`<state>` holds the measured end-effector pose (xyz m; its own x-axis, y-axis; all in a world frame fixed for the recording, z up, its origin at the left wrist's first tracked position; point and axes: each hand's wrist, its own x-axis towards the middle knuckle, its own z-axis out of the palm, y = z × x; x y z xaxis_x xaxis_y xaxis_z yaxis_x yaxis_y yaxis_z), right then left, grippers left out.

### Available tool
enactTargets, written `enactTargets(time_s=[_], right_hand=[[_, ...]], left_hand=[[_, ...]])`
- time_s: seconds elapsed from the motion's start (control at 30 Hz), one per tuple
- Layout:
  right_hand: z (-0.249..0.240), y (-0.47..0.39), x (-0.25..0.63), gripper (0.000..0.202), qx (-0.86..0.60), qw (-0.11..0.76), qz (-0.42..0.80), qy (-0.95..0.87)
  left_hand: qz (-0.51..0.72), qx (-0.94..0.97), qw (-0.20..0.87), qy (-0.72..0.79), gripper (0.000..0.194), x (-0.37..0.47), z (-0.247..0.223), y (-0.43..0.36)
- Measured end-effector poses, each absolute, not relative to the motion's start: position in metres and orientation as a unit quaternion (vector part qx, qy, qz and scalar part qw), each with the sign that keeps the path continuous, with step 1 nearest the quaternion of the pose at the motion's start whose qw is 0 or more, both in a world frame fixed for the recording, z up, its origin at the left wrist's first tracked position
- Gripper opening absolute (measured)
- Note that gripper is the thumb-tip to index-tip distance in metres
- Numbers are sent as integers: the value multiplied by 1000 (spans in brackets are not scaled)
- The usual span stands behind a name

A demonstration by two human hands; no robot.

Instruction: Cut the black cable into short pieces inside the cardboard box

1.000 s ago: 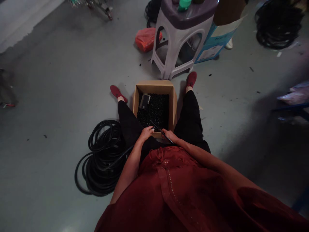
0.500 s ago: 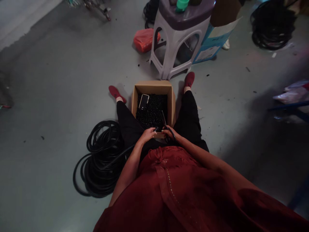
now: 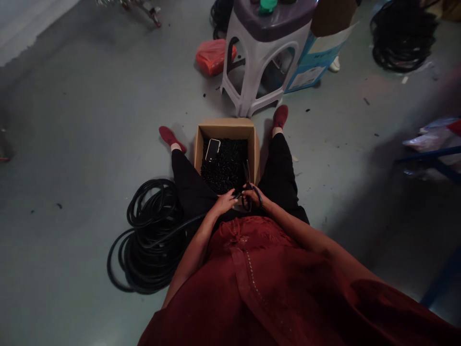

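Seated on the floor, the left hand (image 3: 226,202) is gripping the black hose (image 3: 151,235) end while the right hand (image 3: 253,196), fingers clamped on scissors (image 3: 248,185), is cutting pieces over the box (image 3: 225,129); next, feeding hose between the blades.

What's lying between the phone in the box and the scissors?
Head view: only the heap of small black pieces lies between the phone and scissors.

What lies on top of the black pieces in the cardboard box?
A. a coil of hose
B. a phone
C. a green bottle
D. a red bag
B: a phone lies on the black pieces at the far left corner of the box.
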<state>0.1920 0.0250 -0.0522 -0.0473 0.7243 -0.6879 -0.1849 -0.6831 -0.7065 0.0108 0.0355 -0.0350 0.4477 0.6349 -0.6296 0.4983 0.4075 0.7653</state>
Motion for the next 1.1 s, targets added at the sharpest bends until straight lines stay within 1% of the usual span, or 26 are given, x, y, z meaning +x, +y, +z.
enactTargets(time_s=[0.27,0.37,0.43,0.53,0.6,0.73,0.87,1.1], right_hand=[[-44,21,189,45,-584,306,713,-240],[-46,21,188,45,-586,310,711,-235],[-48,23,189,44,-593,317,704,-229],[-53,26,193,43,-604,329,692,-219],[-56,29,197,43,-612,336,684,-211],[-60,31,204,40,-623,341,676,-199],[-60,30,202,39,-630,341,669,-199],[-57,27,198,39,-642,321,656,-234]], left_hand=[[47,579,624,522,67,14,-30,34],[37,600,608,518,63,16,-24,34],[28,619,589,519,54,17,-17,35],[6,647,545,533,36,14,-3,38],[-10,663,516,543,29,12,6,40],[-29,683,484,547,34,12,13,38],[-37,691,483,537,34,15,11,34],[-14,695,473,542,38,7,8,34]])
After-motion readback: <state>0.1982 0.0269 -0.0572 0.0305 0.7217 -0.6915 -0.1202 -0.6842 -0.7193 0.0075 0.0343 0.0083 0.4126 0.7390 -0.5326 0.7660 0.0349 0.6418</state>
